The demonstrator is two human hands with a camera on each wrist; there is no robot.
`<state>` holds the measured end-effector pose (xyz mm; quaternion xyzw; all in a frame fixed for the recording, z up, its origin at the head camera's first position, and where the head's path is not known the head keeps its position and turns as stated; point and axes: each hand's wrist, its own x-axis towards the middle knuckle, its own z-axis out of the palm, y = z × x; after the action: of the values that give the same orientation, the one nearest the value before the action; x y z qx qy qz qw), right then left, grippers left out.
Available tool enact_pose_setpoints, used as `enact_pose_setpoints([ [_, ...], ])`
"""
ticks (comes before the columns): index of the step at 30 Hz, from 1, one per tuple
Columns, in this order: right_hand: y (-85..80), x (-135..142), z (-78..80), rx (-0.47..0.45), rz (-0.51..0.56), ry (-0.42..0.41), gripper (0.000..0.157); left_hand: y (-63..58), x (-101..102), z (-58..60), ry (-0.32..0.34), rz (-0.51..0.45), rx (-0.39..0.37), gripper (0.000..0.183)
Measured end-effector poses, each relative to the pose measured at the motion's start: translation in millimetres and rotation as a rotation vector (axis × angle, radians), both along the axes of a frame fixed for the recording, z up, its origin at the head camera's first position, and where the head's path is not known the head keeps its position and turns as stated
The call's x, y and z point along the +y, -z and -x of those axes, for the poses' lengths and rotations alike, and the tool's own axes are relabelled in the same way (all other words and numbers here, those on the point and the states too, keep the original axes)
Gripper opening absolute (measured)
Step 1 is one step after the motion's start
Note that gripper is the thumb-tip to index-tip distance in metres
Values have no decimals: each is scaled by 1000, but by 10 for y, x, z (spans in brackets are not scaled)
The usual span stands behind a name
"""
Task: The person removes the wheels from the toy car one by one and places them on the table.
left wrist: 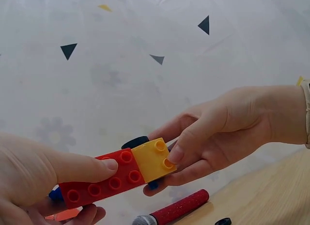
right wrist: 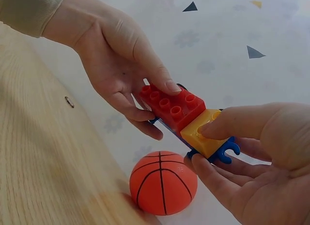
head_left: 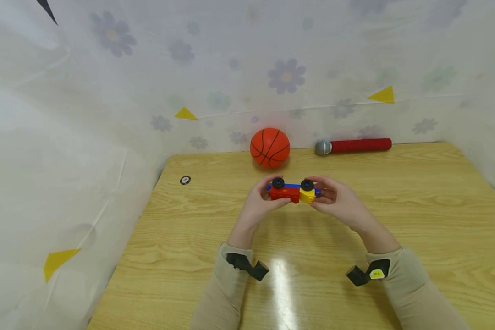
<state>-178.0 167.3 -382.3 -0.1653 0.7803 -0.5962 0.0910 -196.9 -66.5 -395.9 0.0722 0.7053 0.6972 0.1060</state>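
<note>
Both hands hold a small toy car (head_left: 285,192) above the table, built of a red block (left wrist: 104,182) and a yellow block (left wrist: 154,159) on a blue base with black wheels (head_left: 307,184). My left hand (head_left: 261,201) grips the red end, its thumb on the studs. At the yellow end, my right hand (head_left: 340,201) pinches the block between thumb and fingers. A blue hook (right wrist: 228,151) sticks out past the yellow block in the right wrist view. The head view shows the car turned with its wheels toward the far side.
Behind the car, an orange toy basketball (head_left: 270,147) sits at the table's back edge. To its right lies a red toy microphone (head_left: 360,145) with a grey head. A small round black-and-white disc (head_left: 185,180) lies at the back left of the wooden table (head_left: 169,243). Patterned sheeting (head_left: 231,68) hangs around.
</note>
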Motion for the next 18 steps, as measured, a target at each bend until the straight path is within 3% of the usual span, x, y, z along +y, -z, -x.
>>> enact_pose_setpoints([
  [11, 45, 8, 14, -11, 40, -8, 56, 2, 10, 6, -23, 43, -21, 63],
  [18, 25, 2, 9, -5, -15, 22, 49, 4, -8, -1, -23, 45, -4, 63],
])
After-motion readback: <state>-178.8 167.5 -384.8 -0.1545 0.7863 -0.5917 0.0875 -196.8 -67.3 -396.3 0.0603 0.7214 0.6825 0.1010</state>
